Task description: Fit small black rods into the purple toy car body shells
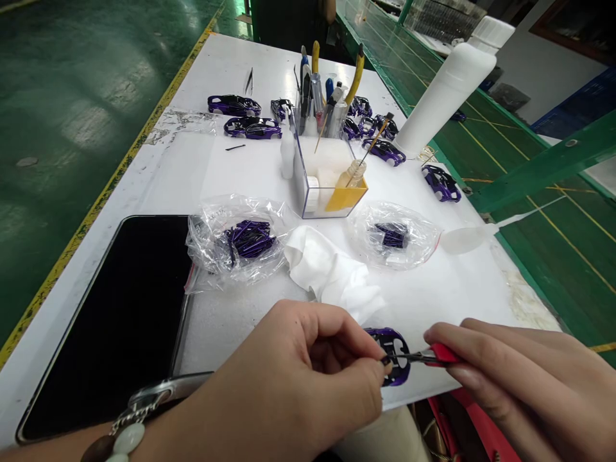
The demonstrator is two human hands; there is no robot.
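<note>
Carefully, left hand [308,378] pinches model car [400,372], right hand [524,378] holds tweezers [443,353]

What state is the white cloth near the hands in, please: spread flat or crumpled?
Crumpled: the white cloth lies in raised, bunched folds rather than as a flat sheet.

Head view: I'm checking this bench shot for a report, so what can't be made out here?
Head view:
The tip of the red-handled tool in the right hand: hidden by the left hand.
Part of the purple toy car body: hidden by the same hand.
The small purple pieces in the clear plastic bag: too small, and blurred by crinkled plastic.
</note>
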